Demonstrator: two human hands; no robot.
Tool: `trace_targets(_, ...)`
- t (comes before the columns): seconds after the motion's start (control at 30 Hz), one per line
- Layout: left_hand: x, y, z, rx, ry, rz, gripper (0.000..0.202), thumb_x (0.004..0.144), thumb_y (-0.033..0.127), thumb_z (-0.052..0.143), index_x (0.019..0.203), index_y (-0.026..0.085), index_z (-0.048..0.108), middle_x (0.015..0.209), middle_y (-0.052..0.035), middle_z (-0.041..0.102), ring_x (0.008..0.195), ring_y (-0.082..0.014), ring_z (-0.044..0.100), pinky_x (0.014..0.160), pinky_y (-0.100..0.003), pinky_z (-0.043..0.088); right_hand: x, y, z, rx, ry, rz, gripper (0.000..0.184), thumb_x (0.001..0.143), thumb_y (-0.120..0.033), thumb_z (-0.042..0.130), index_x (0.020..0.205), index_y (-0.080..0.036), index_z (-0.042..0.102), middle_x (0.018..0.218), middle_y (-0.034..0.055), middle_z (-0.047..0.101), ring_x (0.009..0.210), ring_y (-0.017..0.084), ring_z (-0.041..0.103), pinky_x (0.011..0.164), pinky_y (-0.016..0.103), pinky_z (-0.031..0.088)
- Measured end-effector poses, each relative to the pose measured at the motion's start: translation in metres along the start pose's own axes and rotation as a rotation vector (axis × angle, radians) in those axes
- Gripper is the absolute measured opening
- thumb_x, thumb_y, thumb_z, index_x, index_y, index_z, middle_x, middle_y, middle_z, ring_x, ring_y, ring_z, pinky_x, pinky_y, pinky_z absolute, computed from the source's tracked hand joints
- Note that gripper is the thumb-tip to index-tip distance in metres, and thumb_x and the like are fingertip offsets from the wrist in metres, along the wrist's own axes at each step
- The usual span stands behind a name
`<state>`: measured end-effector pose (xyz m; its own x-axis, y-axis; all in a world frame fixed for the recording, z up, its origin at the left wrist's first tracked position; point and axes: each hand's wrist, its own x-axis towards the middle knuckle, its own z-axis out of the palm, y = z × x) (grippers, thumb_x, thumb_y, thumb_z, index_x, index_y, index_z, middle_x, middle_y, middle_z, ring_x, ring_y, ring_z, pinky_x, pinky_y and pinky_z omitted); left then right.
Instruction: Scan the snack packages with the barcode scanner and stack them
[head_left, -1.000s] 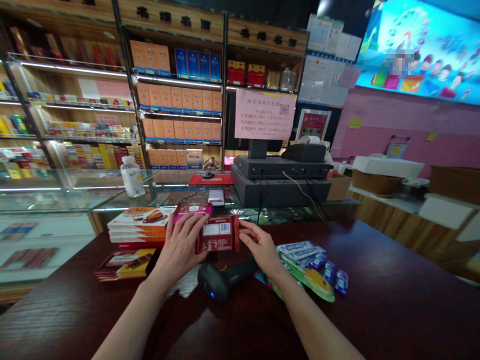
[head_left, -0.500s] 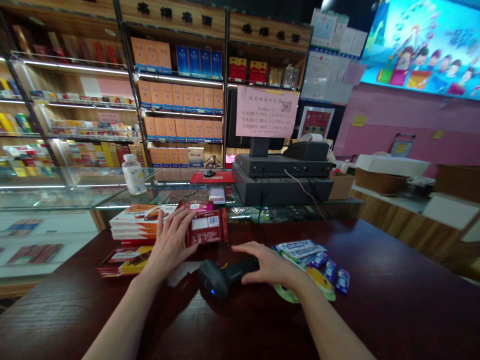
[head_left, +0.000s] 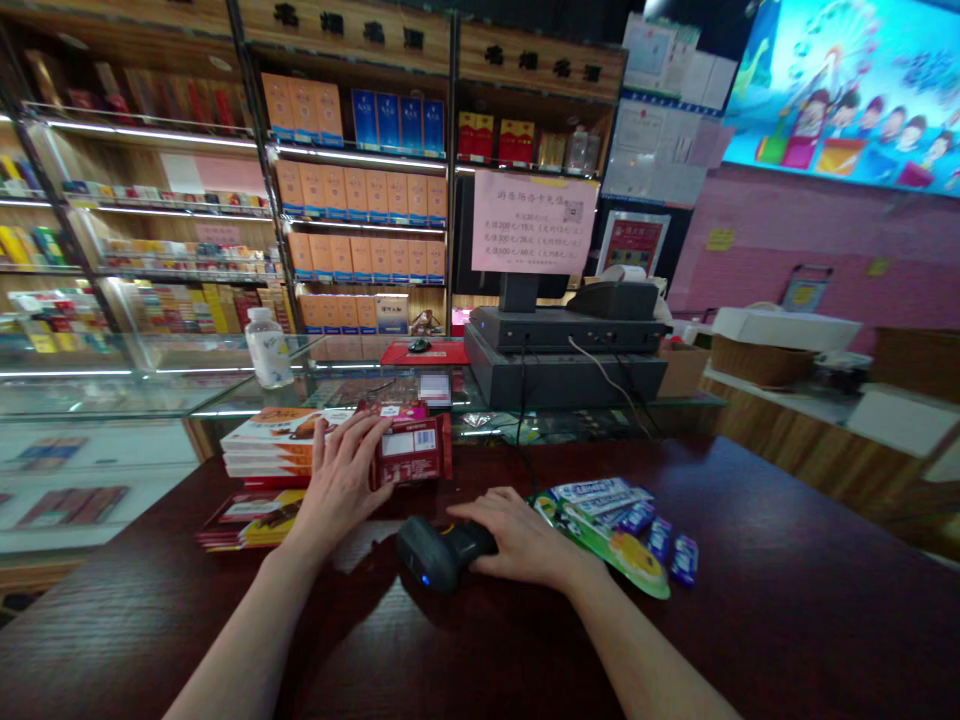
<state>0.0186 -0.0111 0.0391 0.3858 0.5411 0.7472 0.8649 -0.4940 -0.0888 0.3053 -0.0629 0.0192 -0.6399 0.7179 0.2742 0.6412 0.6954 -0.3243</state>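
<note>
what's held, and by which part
The right hand holds the black plastic barcode scanner by its handle; whether the left hand holds the red rectangular packet is unclear.

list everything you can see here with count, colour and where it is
red packet: one, dark red, by the left hand
barcode scanner: one, black, mid-table
boxes: stack, white and orange, table left
chocolate packs: several, yellow and dark red, nearer than the boxes
snack packs: several, blue, table right
card pack: one, green and yellow, beside the snack packs
table: one, dark brown, foreground
bottle: one, whitish, glass counter
sign: one, pink, on the monitor
shelf boxes: many, orange, back shelves
screen: one, mostly blue, upper right
left hand: one, bare, at the red packet's edge
right hand: one, bare, round the scanner's handle
</note>
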Motion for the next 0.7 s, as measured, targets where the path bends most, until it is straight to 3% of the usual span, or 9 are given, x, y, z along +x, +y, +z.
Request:
trace_targets(0.2, 0.001, -0.001, 0.001, 0.027, 0.020, -0.006, 0.075, 0.080, 0.024, 0.064, 0.149, 0.021, 0.036, 0.142, -0.0142, 0.052, 0.136, -0.0333, 0.042, 0.122, -0.063, 0.011, 0.000, 0.001, -0.006, 0.011, 0.082, 0.027, 0.060, 0.085, -0.032, 0.072, 0.141, -0.028, 0.051, 0.123, 0.0040, 0.067, 0.118, 0.021, 0.058, 0.116, 0.045, 0.024)
trace_targets(0.4, 0.000, -0.001, 0.003, 0.025, 0.045, -0.006, 0.078, 0.078, 0.023, 0.065, 0.150, 0.022, 0.035, 0.141, -0.0141, 0.052, 0.137, -0.0340, 0.041, 0.122, -0.064, 0.011, -0.001, 0.006, -0.014, 0.016, 0.232, 0.074, 0.059, 0.086, -0.032, 0.072, 0.141, -0.025, 0.050, 0.121, 0.0058, 0.067, 0.117, 0.023, 0.058, 0.113, 0.045, 0.030)
trace_targets(0.7, 0.000, 0.000, 0.001, 0.037, 0.056, -0.011, 0.081, 0.079, 0.020, 0.064, 0.153, 0.023, 0.030, 0.144, -0.0132, 0.050, 0.138, -0.0339, 0.041, 0.122, -0.064, 0.012, -0.003, 0.011, -0.020, 0.005, 0.245, 0.088, 0.057, 0.086, -0.030, 0.074, 0.139, -0.023, 0.054, 0.120, 0.0083, 0.067, 0.116, 0.025, 0.058, 0.105, 0.043, 0.036)
